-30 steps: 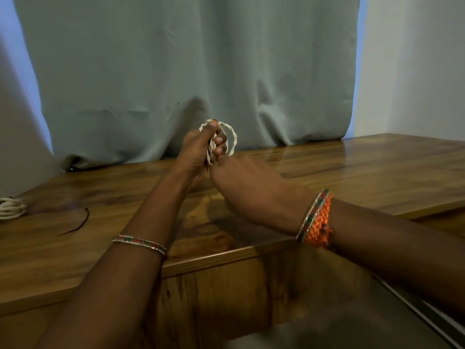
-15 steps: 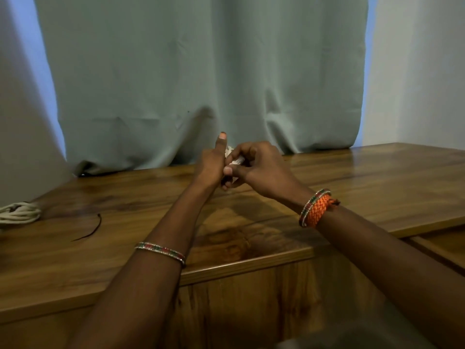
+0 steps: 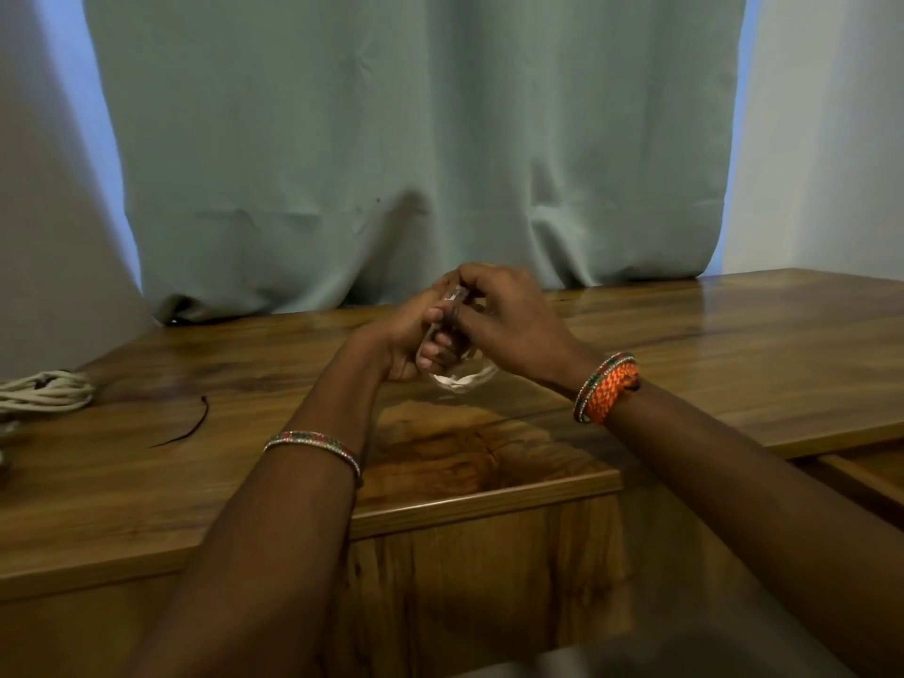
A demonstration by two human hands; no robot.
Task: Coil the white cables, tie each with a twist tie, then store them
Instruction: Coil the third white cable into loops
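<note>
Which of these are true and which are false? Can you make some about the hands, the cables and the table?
1. Both hands, left hand and right hand, hold the small white cable. True.
2. Another white cable bundle lies on the table at the far left. True.
3. The thin dark tie is wrapped around that left bundle. False: it lies loose on the table, apart from it.
4. The curtain is bright red. False: it is pale grey-green.

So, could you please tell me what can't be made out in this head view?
- White cable coil: blurred, mostly hidden by left hand and right hand.
- Twist tie on it: hidden inside their grip.
- Second cable bundle: cut off by the left edge.
</note>
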